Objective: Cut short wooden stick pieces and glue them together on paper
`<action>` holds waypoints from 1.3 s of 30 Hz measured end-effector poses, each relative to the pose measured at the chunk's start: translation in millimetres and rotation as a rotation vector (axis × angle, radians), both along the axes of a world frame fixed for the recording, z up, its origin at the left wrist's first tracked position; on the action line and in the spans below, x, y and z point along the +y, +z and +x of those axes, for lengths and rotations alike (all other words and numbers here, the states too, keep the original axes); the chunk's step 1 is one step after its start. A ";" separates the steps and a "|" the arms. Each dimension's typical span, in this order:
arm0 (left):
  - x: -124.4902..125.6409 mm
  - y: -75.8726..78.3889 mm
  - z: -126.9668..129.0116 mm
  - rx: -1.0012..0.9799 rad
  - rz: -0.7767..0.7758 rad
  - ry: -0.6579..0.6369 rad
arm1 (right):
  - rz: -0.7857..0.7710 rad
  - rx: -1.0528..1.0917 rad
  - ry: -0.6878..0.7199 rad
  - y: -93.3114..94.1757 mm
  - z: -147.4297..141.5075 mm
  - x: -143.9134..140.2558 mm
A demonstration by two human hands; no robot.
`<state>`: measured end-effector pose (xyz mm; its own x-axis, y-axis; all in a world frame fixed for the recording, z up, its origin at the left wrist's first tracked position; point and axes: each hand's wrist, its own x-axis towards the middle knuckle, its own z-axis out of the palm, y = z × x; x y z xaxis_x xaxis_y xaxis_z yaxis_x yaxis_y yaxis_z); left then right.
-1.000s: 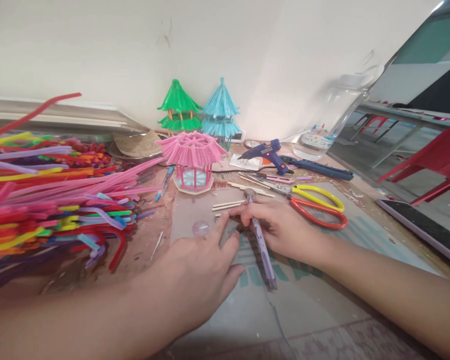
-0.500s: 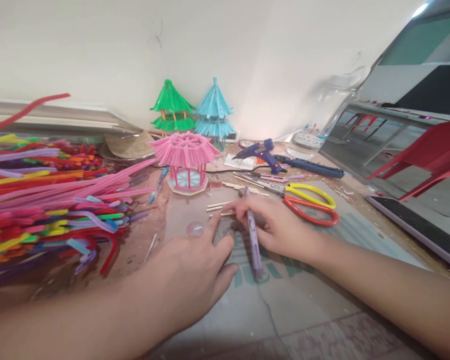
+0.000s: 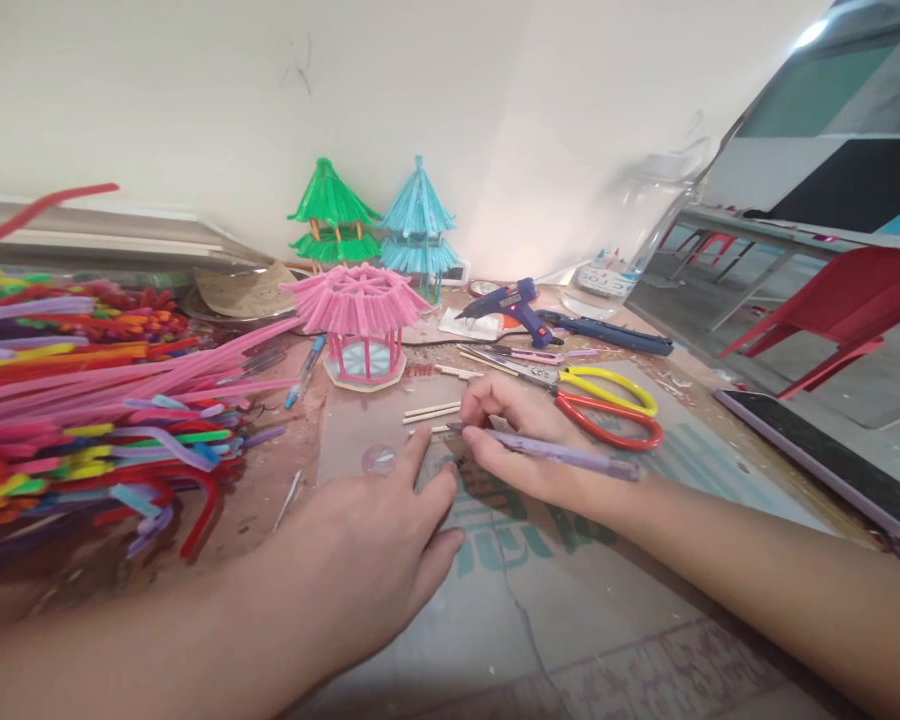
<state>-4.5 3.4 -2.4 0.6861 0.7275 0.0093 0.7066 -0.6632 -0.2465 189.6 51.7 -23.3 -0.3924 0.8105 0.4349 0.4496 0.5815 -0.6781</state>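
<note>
My right hand grips a slim purple utility knife. The grey blade points left and meets a short thin wooden stick on the mat. My left hand lies palm down with its fingers apart, the index fingertip on the left end of that stick. Just beyond lie more wooden sticks. Farther back stands a small pink pavilion made of pipe cleaners, with a pale base. Scissors with yellow and red handles rest beyond my right hand.
Pipe cleaners fill the left side. Green and blue pavilions stand by the wall. A glue gun, a clear plastic jug and a blue stapler-like tool are at the back. A phone lies at right.
My right hand has turned the knife from upright to nearly flat, its blade now at the stick. The left hand stays beside the sticks; the whole view has shifted slightly.
</note>
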 end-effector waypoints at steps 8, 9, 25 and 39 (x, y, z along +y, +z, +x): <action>-0.2 -2.6 1.3 -0.023 0.035 -0.005 | -0.252 0.092 -0.057 -3.8 -1.5 2.8; 0.3 -2.7 1.4 -0.024 0.034 -0.003 | -0.244 0.090 -0.052 -3.8 -1.5 2.8; 0.5 -0.4 1.4 -0.018 0.024 -0.016 | -0.213 0.097 0.014 -5.5 -1.0 2.3; -0.5 2.6 2.6 0.006 0.025 -0.019 | -0.169 0.051 0.012 -3.5 -1.2 3.3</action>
<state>-1.9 2.9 0.2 0.6999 0.7139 0.0233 0.6925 -0.6702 -0.2671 188.4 55.1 -26.8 -0.3837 0.8689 0.3128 0.4054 0.4628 -0.7883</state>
